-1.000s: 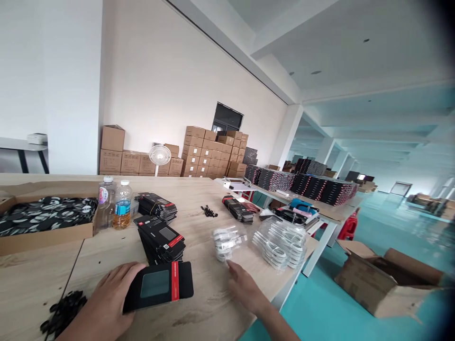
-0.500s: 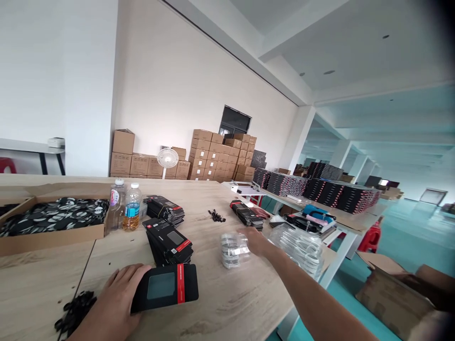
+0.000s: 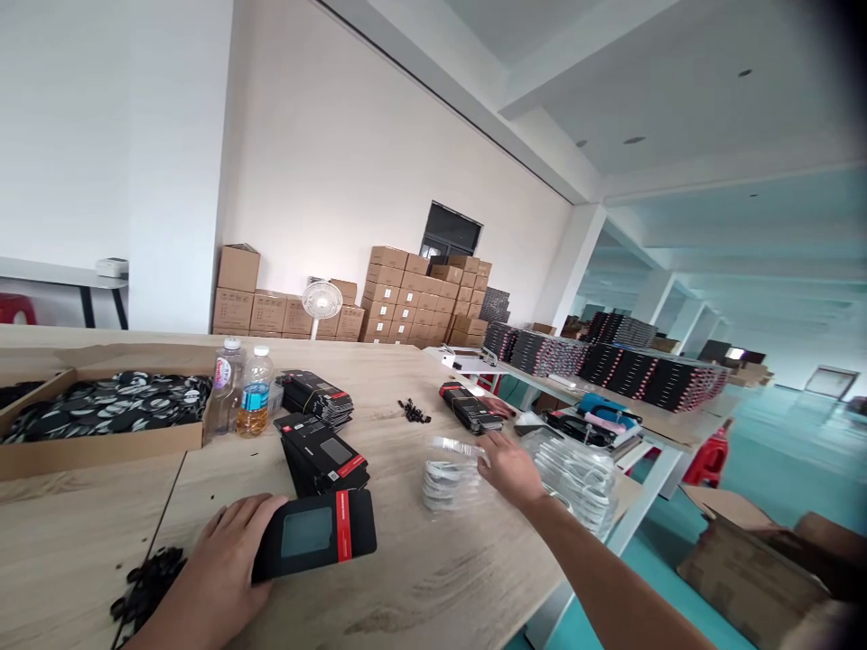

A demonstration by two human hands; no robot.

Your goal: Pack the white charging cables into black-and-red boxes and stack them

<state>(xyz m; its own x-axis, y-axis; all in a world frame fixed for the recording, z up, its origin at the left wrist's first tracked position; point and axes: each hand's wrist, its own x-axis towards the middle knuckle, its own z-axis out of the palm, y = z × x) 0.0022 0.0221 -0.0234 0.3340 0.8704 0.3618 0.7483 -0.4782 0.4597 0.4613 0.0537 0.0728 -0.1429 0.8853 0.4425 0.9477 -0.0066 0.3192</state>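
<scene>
The relation that counts is between the right hand (image 3: 509, 468) and the small pile of bagged white cables (image 3: 443, 486) on the worktop (image 3: 406, 587): the pile lies just to the left of the right fingers and a little nearer the person, its clear plastic reaching toward them. Those fingers are slightly bent, with a narrow space to the thumb; whether they touch or pinch the plastic cannot be told, and the pile's long axis is hard to read. The right hand is clearly the nearer one. A bigger heap of bagged cables (image 3: 575, 478) sits just to its right, partly behind the wrist and forearm, and a bundle of black boxes (image 3: 470, 411) lies just beyond the fingertips. The left hand (image 3: 227, 551) has its fingers closed over the left end of a black box (image 3: 318, 534), whose long axis runs roughly left to right; its free end points away from those fingers. Just beyond them leans a stack of similar boxes (image 3: 321, 456).
</scene>
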